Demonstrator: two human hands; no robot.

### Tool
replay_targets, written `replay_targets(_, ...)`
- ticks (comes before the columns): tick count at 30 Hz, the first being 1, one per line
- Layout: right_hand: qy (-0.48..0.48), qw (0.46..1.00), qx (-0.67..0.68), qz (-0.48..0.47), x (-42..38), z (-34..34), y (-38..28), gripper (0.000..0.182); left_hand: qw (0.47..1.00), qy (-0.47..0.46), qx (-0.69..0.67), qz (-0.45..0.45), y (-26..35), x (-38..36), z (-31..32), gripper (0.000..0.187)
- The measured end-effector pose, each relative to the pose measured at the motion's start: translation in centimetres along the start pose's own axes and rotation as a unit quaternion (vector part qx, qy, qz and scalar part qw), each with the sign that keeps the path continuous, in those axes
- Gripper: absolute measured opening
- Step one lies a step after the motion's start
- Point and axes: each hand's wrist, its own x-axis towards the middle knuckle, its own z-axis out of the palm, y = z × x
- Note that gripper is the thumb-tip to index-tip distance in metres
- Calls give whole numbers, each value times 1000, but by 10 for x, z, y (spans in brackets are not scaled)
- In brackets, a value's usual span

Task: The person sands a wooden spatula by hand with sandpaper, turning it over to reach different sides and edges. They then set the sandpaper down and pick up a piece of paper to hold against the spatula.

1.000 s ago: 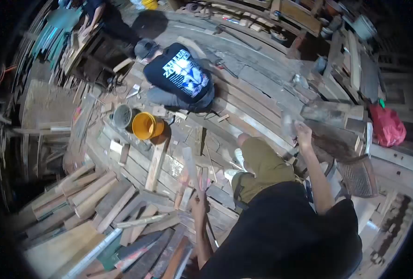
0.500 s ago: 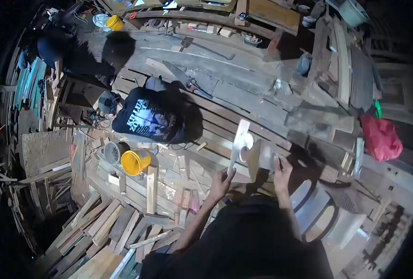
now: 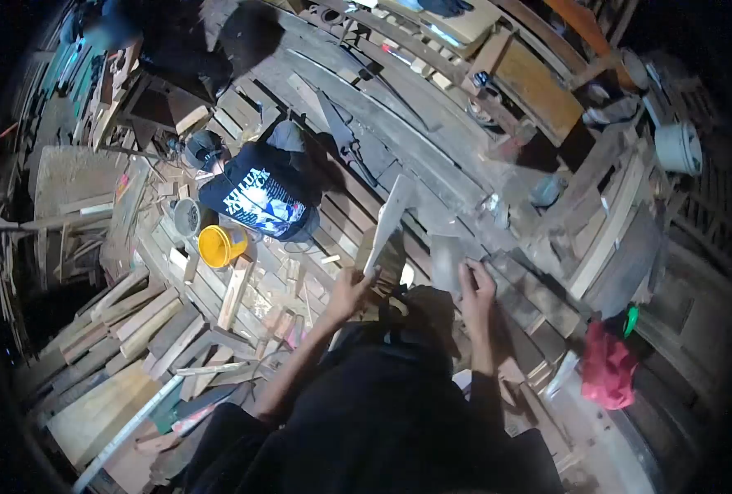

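Observation:
My left hand [image 3: 349, 294] is closed around the lower end of a long, flat white strip [image 3: 389, 218], which tilts up and away from me. Held in my right hand [image 3: 476, 288] is a flat pale sheet [image 3: 444, 262], pinched at its near right edge between thumb and fingers. The two pieces stand apart, side by side in front of my body. Between and below them a brown block-like surface [image 3: 389, 262] shows in part, with a small bright white patch beside it.
A person in a printed black shirt [image 3: 259, 191] crouches ahead, near a yellow bucket [image 3: 221, 246] and a grey bucket [image 3: 186, 217]. Wood offcuts [image 3: 148, 317] pile up at left. At right lies a red plastic bag [image 3: 608, 366]. A handsaw [image 3: 333, 123] rests on the planks.
My view has turned, so the red bag sits lower and the buckets further left. Both hands still hold their pieces. The curved pale pieces at lower right have mostly left view.

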Motion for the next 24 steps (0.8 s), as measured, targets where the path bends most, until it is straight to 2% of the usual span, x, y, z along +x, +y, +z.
replay_targets(1,-14,1000,-20,-1,14,10,-29,24,1000,10,-5,-3,24,11,-3,53)
replay_targets(2,-38,999,12,12,32,17,-33,23,997,33,50,50,34,30,-9,51)
replay_targets(4,-96,994,-43,-4,79,28,-51,23,997,57,-5,51,69,71,-13,51)
replay_targets(5,-95,995,-10,-8,101,38,-60,23,997,58,-6,40,88,92,-20,50)
replay_targets(6,-77,997,-5,-21,135,45,-54,24,996,53,-36,58,69,141,-25,48)
replay_targets(9,-41,998,13,-48,237,69,-32,27,993,90,-4,71,102,235,-44,47)
replay_targets(10,0,1000,20,-19,270,83,-38,28,989,96,-41,107,107,268,-52,49)
replay_targets(12,23,999,26,3,322,103,-62,27,986,130,20,103,127,310,-71,48)
replay_targets(16,-104,994,2,-30,390,137,-107,32,985,154,-55,57,166,325,-102,46)
replay_targets(18,-138,990,-26,19,421,159,-126,31,979,169,-62,95,171,341,-118,38)
replay_targets(20,-204,978,-24,43,455,191,-136,28,970,178,-153,57,190,350,-135,34)
replay_targets(22,-256,965,-42,35,482,234,-155,24,937,205,-281,29,202,370,-146,28)
replay_targets(24,-328,943,-48,38,507,278,-169,24,908,196,-370,33,205,389,-166,33)
